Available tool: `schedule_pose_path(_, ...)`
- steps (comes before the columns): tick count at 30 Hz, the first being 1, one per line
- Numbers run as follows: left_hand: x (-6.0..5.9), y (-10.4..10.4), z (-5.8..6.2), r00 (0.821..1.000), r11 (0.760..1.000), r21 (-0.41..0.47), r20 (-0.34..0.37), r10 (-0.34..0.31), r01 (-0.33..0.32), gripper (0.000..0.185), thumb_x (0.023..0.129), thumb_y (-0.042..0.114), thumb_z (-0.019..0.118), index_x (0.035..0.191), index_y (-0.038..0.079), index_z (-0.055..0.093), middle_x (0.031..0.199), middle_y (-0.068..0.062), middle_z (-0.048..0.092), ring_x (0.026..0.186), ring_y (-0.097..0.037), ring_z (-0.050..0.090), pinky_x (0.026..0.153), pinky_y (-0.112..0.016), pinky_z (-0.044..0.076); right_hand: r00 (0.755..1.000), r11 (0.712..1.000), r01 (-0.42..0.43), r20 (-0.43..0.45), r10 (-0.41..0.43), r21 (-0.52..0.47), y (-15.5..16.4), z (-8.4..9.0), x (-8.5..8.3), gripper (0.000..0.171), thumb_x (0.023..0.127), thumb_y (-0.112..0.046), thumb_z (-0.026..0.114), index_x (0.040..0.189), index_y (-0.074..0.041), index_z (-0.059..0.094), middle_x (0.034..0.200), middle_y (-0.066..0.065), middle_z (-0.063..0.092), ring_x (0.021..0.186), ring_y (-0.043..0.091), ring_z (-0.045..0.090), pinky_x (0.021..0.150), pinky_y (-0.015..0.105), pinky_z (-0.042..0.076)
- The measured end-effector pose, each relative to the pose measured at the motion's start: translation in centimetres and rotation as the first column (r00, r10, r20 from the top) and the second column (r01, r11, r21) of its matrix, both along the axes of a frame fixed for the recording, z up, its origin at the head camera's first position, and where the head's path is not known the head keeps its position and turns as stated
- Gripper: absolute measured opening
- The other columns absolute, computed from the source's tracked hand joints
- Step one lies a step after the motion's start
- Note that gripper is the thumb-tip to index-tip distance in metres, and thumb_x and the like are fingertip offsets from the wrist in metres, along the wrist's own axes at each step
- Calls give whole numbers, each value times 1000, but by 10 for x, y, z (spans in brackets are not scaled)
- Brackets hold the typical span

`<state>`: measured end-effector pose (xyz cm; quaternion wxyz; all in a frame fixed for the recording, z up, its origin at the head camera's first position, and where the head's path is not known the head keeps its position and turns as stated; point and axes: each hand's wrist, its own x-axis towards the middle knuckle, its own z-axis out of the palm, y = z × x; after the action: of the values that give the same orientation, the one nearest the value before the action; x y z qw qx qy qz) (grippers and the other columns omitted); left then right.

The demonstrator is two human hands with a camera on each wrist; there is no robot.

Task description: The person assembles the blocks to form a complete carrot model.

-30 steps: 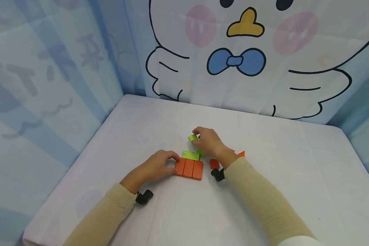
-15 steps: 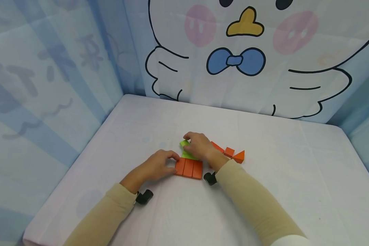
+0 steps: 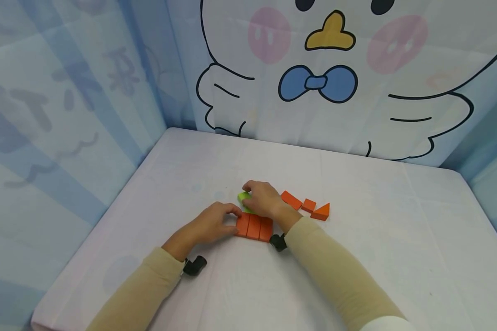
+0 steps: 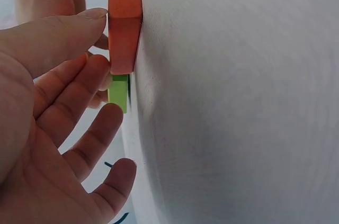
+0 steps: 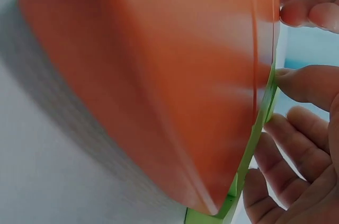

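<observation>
Both hands engaged: left hand (image 3: 209, 224) braces orange blocks (image 3: 254, 226); right hand (image 3: 262, 198) grips green block (image 3: 244, 196). Seat it flush, steadily.

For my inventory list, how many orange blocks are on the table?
6: three side by side in the orange row between the hands, and a slab, cube and wedge lying further right. More may be hidden under the right hand.
</observation>
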<state>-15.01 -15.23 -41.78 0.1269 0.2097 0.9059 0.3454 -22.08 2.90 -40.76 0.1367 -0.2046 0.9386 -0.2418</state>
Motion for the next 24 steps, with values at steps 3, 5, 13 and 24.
schedule_pose_path(3, 0, 1, -1, 1000, 1000, -7, 4, 10, -10, 35, 89, 15, 76, 122, 9, 66, 121, -3, 65, 123, -27, 55, 104, -44, 44, 1000, 1000, -5, 1, 5, 9, -1, 0, 0, 41, 97, -19, 63, 135, -5, 59, 129, 10, 63, 105, 24, 57, 94, 36, 49)
schedule_pose_path(5, 0, 1, -1, 1000, 1000, -12, 5, 16, -16, 34, 89, 15, 77, 122, 10, 66, 121, -3, 65, 122, -27, 54, 104, -44, 44, 1000, 1000, -5, 4, 5, 13, -1, 1, 1, 41, 97, -19, 63, 135, -5, 59, 129, 10, 63, 104, 24, 57, 94, 36, 49)
schedule_pose_path(13, 1, 1, -1, 999, 999, -16, 15, 35, -35, 34, 88, 15, 78, 121, 11, 67, 120, -1, 64, 122, -26, 54, 104, -44, 43, 1000, 1000, 0, 19, 0, 26, -2, 3, 2, 42, 97, -20, 62, 136, -6, 58, 129, 10, 63, 104, 24, 57, 94, 36, 49)
schedule_pose_path(24, 1, 1, -1, 999, 998, -26, 23, 49, -48, 34, 89, 16, 77, 121, 12, 67, 121, -1, 64, 122, -26, 53, 104, -44, 43, 1000, 1000, 12, 29, -13, 25, -1, 3, 3, 43, 97, -20, 62, 137, -7, 58, 130, 9, 63, 104, 25, 56, 93, 36, 49)
